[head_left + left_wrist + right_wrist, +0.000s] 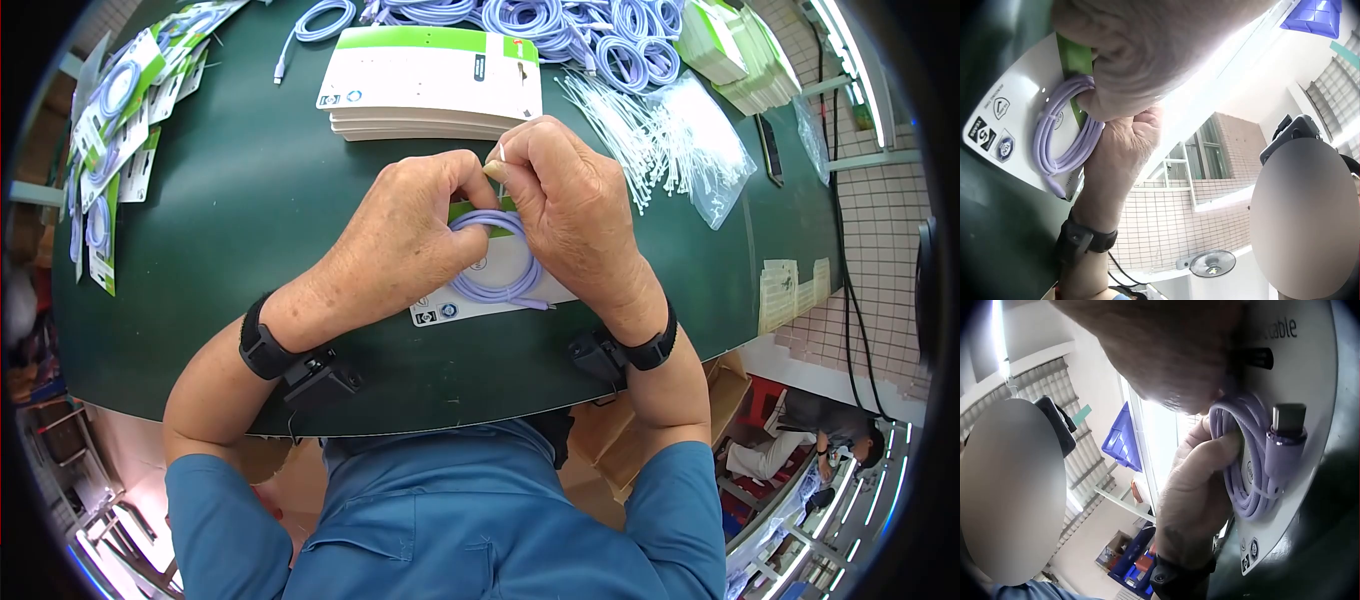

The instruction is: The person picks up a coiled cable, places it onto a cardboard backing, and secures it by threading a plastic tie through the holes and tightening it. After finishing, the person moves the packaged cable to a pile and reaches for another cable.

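Observation:
A lilac USB cable (533,268), wound into a coil, lies on a white and green printed backing card (440,306) at the table's near middle. My left hand (410,222) grips the coil near its top, its thumb through the ring in the right wrist view. Just to the right, my right hand (575,195) pinches a thin white cable tie (502,153) that stands up at the card's green top edge. The metal plug (1289,417) of the cable shows beside the coil. Bent fingers hide the lower part of the tie.
A stack of backing cards (420,85) stands just beyond my hands. Behind it are heaped coiled cables (525,20). Loose white cable ties (640,140) spill from a clear bag (712,175) at right. Packed cards (120,130) pile up at left; a phone (769,150) lies far right.

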{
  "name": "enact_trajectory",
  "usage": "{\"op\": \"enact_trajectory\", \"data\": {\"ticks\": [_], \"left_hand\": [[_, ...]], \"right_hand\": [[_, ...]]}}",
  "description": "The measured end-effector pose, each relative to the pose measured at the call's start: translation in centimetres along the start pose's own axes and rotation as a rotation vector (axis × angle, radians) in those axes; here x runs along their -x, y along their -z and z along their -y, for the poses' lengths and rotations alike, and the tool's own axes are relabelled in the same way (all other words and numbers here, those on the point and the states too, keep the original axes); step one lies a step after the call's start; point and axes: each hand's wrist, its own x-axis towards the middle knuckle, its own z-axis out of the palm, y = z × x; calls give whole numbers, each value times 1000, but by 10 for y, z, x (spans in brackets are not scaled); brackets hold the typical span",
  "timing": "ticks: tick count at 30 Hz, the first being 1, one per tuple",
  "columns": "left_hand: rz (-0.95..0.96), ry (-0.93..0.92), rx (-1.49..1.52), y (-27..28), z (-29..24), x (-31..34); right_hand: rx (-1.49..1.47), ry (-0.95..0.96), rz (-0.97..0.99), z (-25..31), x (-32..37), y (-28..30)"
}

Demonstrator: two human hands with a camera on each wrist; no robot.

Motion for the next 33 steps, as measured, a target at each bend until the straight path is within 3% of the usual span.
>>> {"op": "enact_trajectory", "data": {"ticks": [12, 19, 24, 28, 31, 33], "left_hand": [[-11, -55, 18, -4, 5, 1], [3, -1, 14, 1, 4, 0], [-30, -45, 33, 2, 8, 0], [-8, 15, 47, 6, 1, 0], [-32, -40, 59, 5, 4, -1], [-31, -45, 66, 3, 7, -2]], "right_hand": [[82, 38, -40, -1, 1, -2], [-162, -106, -36, 4, 0, 3], [-110, 56, 1, 2, -3, 13], [-58, 5, 99, 17, -4, 29], [-283, -222, 276, 23, -2, 38], [-306, -187, 300, 20, -1, 40]]}}
